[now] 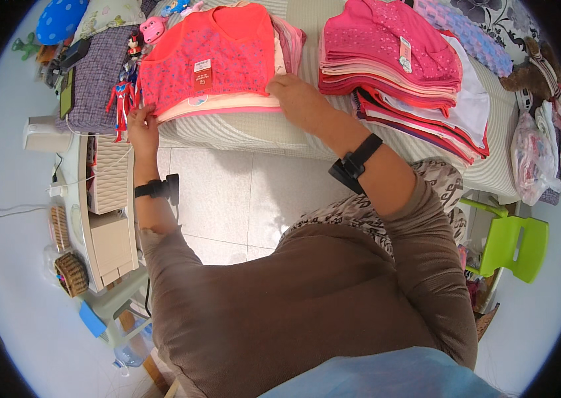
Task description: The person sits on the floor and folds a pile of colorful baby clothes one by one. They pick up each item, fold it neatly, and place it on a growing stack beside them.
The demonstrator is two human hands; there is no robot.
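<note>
A red sleeveless top with small dots [168, 82] lies spread on a low pile of pink and cream garments [240, 103] near the bed's edge. Its front bears a paper tag [202, 74]. My left hand [143, 124] pinches the lower left corner of the top, and my right hand [293, 97] grips its lower right corner. To the right stands a tall stack of folded pink garments [370, 45] with a tag on the uppermost one. Under and behind that stack lie white, red and dark folded garments [469, 112].
Toy figures, among them a red and blue one [123, 102], lie beside the left pile near a purple checked cushion [94, 84]. A bedside cabinet [111, 234] stands at the left, a green plastic chair [516, 246] at the right. A plush toy [534, 74] lies at far right.
</note>
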